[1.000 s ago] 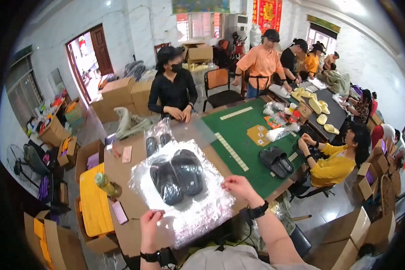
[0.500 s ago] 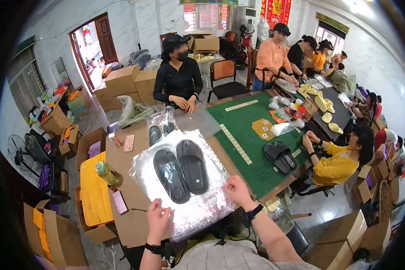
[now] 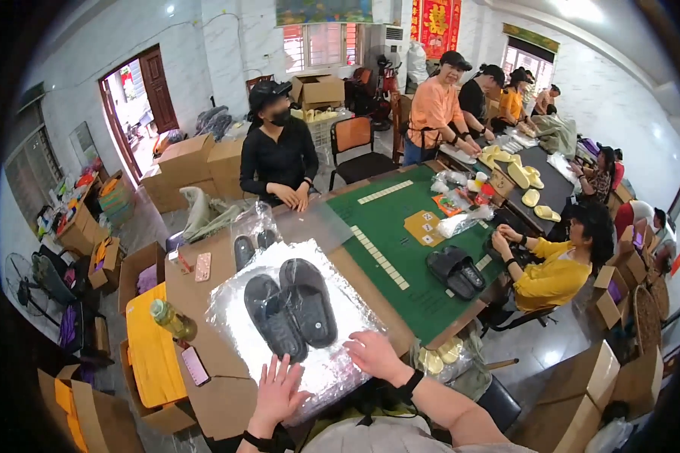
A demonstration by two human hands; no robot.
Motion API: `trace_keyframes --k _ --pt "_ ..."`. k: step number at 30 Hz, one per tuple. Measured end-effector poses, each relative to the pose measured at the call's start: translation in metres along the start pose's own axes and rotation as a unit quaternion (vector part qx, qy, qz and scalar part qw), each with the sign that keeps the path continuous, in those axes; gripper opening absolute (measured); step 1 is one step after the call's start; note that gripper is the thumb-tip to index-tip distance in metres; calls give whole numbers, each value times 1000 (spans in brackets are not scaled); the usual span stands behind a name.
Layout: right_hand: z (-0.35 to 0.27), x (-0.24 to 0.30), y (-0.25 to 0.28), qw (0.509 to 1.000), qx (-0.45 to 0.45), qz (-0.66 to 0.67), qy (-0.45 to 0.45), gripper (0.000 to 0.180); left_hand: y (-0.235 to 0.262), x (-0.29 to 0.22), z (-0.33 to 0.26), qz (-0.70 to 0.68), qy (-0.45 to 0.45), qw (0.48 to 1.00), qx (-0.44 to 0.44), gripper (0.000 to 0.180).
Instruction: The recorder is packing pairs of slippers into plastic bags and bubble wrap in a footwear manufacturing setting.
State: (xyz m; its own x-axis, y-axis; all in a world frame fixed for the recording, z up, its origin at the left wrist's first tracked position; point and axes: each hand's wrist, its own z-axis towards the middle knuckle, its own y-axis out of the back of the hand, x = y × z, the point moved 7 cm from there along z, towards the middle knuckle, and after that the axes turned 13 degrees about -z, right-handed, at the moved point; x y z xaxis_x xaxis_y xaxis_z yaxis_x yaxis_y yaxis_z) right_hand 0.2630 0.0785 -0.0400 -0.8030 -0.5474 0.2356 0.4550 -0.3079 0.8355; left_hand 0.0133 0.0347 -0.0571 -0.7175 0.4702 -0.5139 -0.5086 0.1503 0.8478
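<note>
Two black slippers (image 3: 298, 309) on shiny plastic (image 3: 325, 376): toes away from person, long axes leaning left. Left hand (image 3: 279, 392) spread wide; right hand (image 3: 373, 355) loosely splayed.

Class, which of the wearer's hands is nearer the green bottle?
Left: the left hand is to the right of the green bottle; the right hand is farther right.

Shiny film (image 3: 351, 306) — partly behind left hand (image 3: 279, 391)

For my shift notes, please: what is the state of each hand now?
Left hand: open, holding nothing, near the dark slippers.
Right hand: open, loosely curved, at the shiny plastic.
</note>
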Motion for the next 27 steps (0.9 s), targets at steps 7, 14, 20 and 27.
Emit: trace_keyframes --k 7,14,20,27 --pt "-16 -17 -14 997 10 61 -38 25 -14 18 -6 -33 -34 999 19 66" --pt "10 26 14 998 -40 -22 -41 23 -2 1 1 22 -16 1000 -7 62" --pt "9 43 -14 998 52 -38 10 48 0 -14 23 5 -32 998 -50 58" --pt "-11 22 -23 990 133 -34 20 58 -15 -5 13 5 -37 999 -35 65"
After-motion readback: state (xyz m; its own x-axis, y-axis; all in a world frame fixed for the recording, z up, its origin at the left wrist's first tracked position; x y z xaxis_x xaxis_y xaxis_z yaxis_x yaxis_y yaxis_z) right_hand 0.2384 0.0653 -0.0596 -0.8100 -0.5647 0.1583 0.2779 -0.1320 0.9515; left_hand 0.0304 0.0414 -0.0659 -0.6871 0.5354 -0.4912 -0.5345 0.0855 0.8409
